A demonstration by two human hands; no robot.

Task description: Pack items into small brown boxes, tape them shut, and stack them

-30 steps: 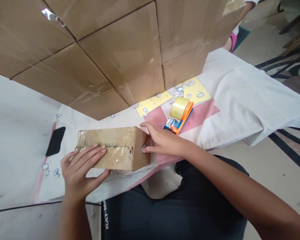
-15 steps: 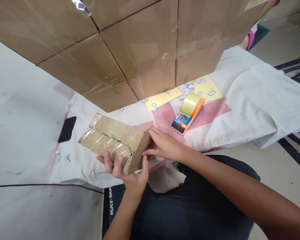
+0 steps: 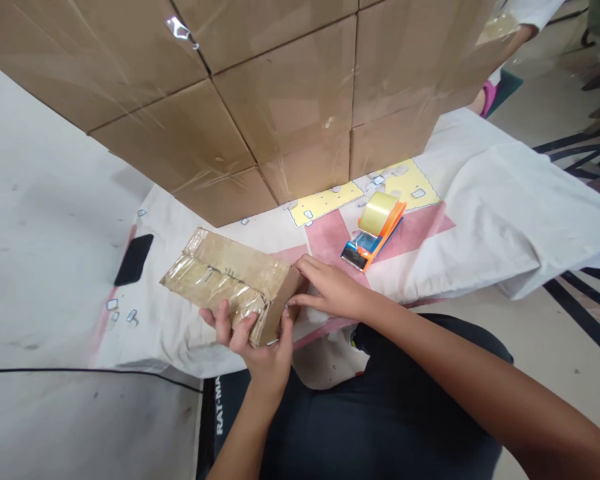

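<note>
A small brown cardboard box [image 3: 235,267], with shiny clear tape along its seam, is held tilted above the cloth-covered surface. My left hand [image 3: 260,340] grips it from below, with fingers on the taped side and the thumb at the near end. My right hand [image 3: 330,287] is closed on that same end, its fingers over the top corner and its thumb against the end face. What lies under the right fingers is hidden. Beyond my right hand, an orange and blue tape dispenser [image 3: 375,230] with a yellowish roll rests on the cloth.
Large stacked cardboard boxes [image 3: 285,100] rise at the back of the white and pink cloth [image 3: 495,220]. A black phone-like slab [image 3: 135,260] lies at the left by the wall. Another person's arm [image 3: 515,43] shows behind the boxes at the upper right.
The camera view has shifted slightly. Both hands keep their hold on the small box, with almost no movement of the fingers.
</note>
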